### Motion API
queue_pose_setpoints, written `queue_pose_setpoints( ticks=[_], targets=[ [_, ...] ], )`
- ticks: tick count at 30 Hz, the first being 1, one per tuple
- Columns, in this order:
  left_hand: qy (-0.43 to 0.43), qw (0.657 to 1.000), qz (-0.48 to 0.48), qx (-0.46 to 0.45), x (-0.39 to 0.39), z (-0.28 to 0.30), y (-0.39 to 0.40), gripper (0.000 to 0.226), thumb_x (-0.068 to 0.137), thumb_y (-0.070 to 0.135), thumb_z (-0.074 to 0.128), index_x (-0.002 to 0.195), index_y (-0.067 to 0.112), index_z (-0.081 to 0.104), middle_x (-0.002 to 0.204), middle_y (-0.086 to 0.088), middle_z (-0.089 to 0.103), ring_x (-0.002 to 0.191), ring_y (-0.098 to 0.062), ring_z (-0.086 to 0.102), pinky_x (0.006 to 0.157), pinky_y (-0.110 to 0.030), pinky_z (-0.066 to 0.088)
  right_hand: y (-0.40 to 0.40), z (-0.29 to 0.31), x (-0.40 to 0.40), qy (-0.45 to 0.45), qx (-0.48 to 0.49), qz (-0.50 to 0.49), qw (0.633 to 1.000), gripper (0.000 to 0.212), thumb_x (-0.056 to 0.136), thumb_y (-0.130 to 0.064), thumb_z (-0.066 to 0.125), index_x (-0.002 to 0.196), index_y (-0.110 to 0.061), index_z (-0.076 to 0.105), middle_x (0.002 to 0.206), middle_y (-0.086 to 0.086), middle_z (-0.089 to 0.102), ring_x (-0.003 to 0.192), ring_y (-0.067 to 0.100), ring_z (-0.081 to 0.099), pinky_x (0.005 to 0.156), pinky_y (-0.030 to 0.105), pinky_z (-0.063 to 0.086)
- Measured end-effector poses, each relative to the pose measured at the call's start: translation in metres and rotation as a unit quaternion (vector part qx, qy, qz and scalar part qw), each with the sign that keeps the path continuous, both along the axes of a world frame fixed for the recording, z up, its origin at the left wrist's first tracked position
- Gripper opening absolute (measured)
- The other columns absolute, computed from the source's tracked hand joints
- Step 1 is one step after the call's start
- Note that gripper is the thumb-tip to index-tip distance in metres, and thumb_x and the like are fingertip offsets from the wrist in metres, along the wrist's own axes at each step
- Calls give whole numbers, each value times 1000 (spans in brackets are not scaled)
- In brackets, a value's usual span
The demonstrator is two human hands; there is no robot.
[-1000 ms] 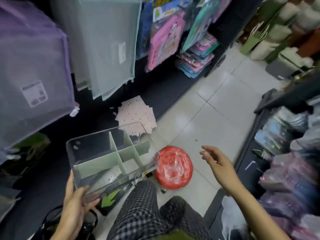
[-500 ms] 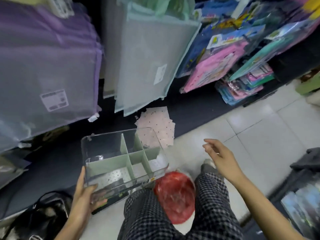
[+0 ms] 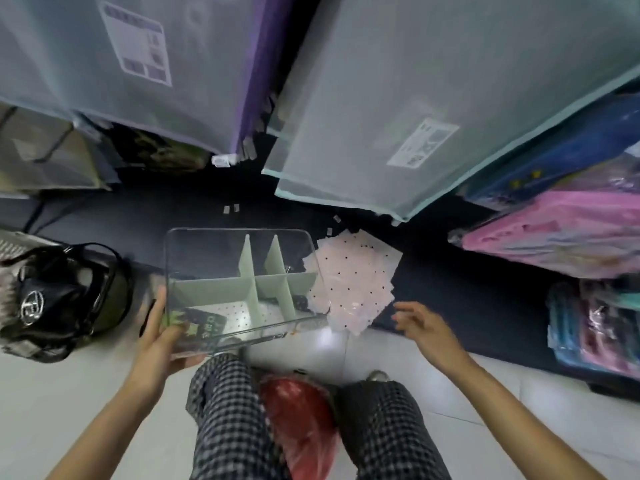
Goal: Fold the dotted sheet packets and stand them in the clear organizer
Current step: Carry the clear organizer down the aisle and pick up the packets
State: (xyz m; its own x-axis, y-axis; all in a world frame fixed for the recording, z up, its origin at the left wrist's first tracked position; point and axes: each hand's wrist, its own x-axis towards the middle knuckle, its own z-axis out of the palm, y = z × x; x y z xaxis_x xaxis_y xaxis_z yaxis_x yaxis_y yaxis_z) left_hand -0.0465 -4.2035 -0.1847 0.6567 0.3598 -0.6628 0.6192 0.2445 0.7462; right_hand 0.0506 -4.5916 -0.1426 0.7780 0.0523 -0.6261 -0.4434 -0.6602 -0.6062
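Note:
The clear organizer with pale green dividers is held just above the floor edge. My left hand grips its near left corner, thumb on the side wall and fingers under the base. A loose pile of pink dotted sheet packets lies on the dark platform right beside the organizer's right wall. My right hand hovers with fingers relaxed and spread, empty, just right of the pile's near corner.
Large mesh bags hang overhead, purple-edged at left and teal-edged at right. A black bag sits at left. Packaged pink and blue goods are stacked at right. A red stool stands between my checked-trouser legs.
My view has swung left and down toward the shelf base. The organizer came closer to the dotted packets, and my right hand moved nearer to the pile.

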Motion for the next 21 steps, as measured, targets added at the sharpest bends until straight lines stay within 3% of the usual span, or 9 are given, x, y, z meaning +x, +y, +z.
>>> queue_pose_setpoints(
  ticks=[3, 5, 8, 9, 11, 13, 17, 19, 21],
  targets=[
    [17, 1000, 2, -9, 6, -34, -6, 62, 95, 13, 47, 125, 67, 38, 122, -1, 60, 86, -22, 67, 53, -30, 55, 16, -49, 20, 68, 43, -39, 996, 13, 97, -26, 49, 106, -21, 57, 110, 9, 65, 93, 18, 62, 82, 28, 49],
    [26, 1000, -2, -15, 15, -58, -6, 60, 95, 13, 48, 123, 66, 40, 115, 4, 64, 80, -23, 71, 54, -31, 55, 37, -88, 32, 126, 54, -58, 989, 27, 97, -35, 46, 111, -13, 55, 112, 12, 63, 88, 18, 61, 71, 23, 49],
    [31, 999, -13, -18, 40, -99, -4, 56, 95, 14, 49, 124, 61, 40, 93, 22, 67, 70, -21, 71, 54, -33, 54, 65, -142, 48, 180, 54, -47, 981, 40, 93, -49, 45, 113, -14, 51, 111, 11, 61, 91, 25, 62, 74, 28, 52],
    [31, 999, -15, -20, 50, -113, -2, 54, 95, 15, 51, 125, 60, 40, 91, 18, 68, 72, -22, 71, 55, -33, 55, 72, -159, 52, 188, 59, -42, 979, 40, 93, -50, 45, 111, -16, 51, 110, 12, 61, 91, 26, 62, 76, 31, 53],
    [28, 999, -24, -22, 74, -138, 0, 51, 94, 23, 54, 122, 63, 39, 106, 3, 61, 81, -27, 69, 53, -32, 55, 82, -195, 63, 192, 67, -40, 978, 39, 94, -47, 45, 113, -13, 52, 110, 14, 60, 88, 27, 62, 79, 33, 54],
    [14, 999, -44, -25, 95, -165, 4, 49, 92, 32, 55, 123, 63, 35, 117, -1, 52, 91, -26, 64, 52, -30, 55, 89, -231, 75, 186, 78, -58, 978, 36, 97, -35, 46, 118, -6, 53, 105, 17, 61, 80, 27, 61, 78, 34, 54],
    [-13, 997, -67, -22, 121, -228, 12, 51, 86, 41, 54, 129, 59, 34, 121, -4, 50, 89, -20, 63, 58, -31, 57, 104, -307, 99, 161, 107, -131, 972, 28, 92, 5, 50, 119, 7, 53, 96, 23, 59, 61, 23, 61, 55, 24, 56],
    [-30, 998, -48, -6, 130, -264, 16, 44, 87, 41, 54, 124, 57, 37, 123, -4, 49, 84, -19, 65, 54, -28, 56, 116, -347, 108, 124, 93, -115, 981, 30, 89, 11, 48, 118, 7, 54, 99, 22, 58, 59, 22, 61, 52, 22, 56],
    [-44, 999, -7, 19, 138, -303, 25, 40, 91, 37, 53, 128, 47, 42, 129, -5, 47, 89, -25, 63, 48, -26, 55, 132, -384, 114, 77, 76, -95, 990, 25, 89, 8, 47, 112, 7, 58, 94, 18, 60, 64, 26, 62, 60, 29, 59]
  ],
)
